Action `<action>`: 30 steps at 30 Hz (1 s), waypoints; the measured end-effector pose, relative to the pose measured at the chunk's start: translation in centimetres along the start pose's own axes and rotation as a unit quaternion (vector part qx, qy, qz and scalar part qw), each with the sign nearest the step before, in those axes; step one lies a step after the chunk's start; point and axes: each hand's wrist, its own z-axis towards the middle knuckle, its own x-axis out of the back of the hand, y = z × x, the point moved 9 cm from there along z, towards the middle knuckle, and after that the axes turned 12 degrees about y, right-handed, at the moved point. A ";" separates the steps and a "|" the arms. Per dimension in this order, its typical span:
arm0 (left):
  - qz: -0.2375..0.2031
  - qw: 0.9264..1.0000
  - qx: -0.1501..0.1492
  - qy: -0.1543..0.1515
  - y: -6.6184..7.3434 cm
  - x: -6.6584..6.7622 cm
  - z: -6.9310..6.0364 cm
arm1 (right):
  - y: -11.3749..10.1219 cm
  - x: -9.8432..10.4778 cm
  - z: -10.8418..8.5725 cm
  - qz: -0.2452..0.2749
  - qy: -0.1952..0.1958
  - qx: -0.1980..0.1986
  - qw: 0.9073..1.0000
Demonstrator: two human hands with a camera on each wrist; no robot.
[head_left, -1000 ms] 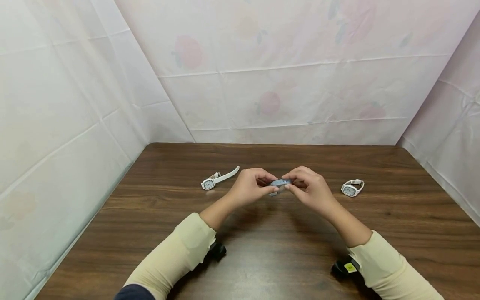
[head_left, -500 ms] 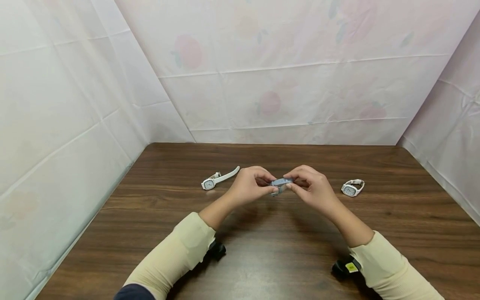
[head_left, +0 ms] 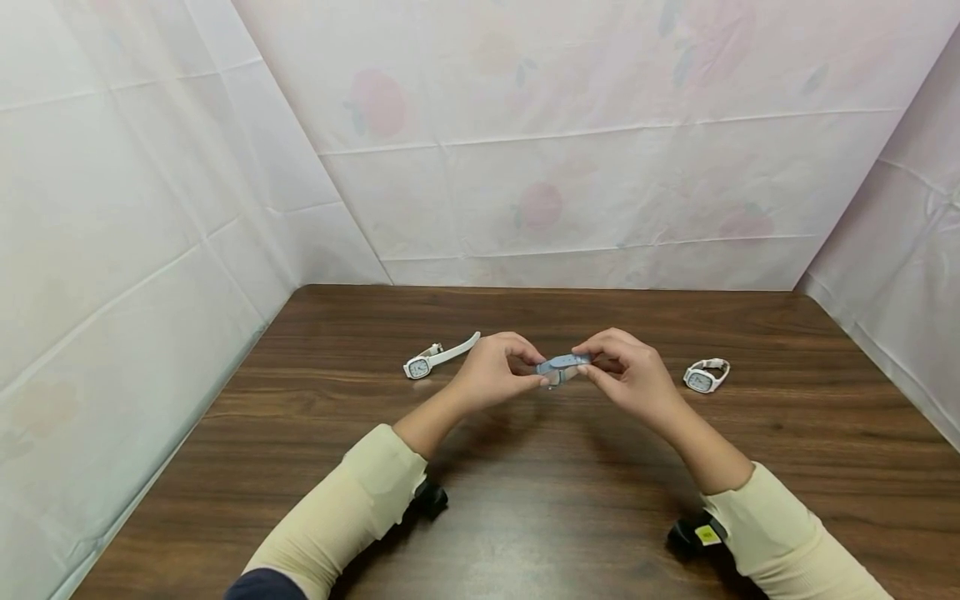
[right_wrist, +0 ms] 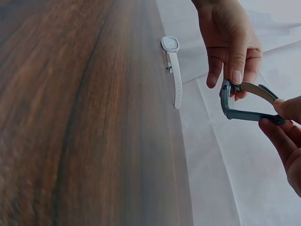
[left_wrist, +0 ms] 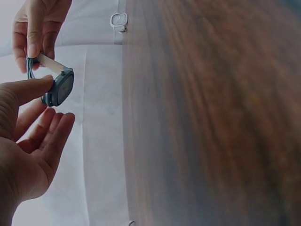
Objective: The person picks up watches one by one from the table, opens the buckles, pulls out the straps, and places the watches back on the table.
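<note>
Above the brown wooden table (head_left: 525,517), your left hand (head_left: 497,373) pinches the blue-grey watch (left_wrist: 63,88) by its case, your right hand (head_left: 628,373) by its strap. An unfastened white watch (head_left: 419,367) lies left, a looped white watch (head_left: 701,382) right; fruit-printed cloth (head_left: 457,200) hangs behind.

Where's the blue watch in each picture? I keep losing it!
Head: the blue watch is right of centre, between the left hand and right hand.
Left wrist: the blue watch is at upper left.
Right wrist: the blue watch is at right, about halfway up.
Shared landmark: the brown table.
</note>
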 end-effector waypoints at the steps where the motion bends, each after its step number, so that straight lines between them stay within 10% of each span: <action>1: 0.006 1.000 0.000 0.000 -0.1 0.0 0.0 | 0.0 0.0 0.0 0.002 0.000 0.001 1.000; 30: -0.027 0.998 -0.051 0.001 1.3 -0.4 -0.5 | -0.3 -1.1 -0.5 -0.017 -0.031 0.045 0.998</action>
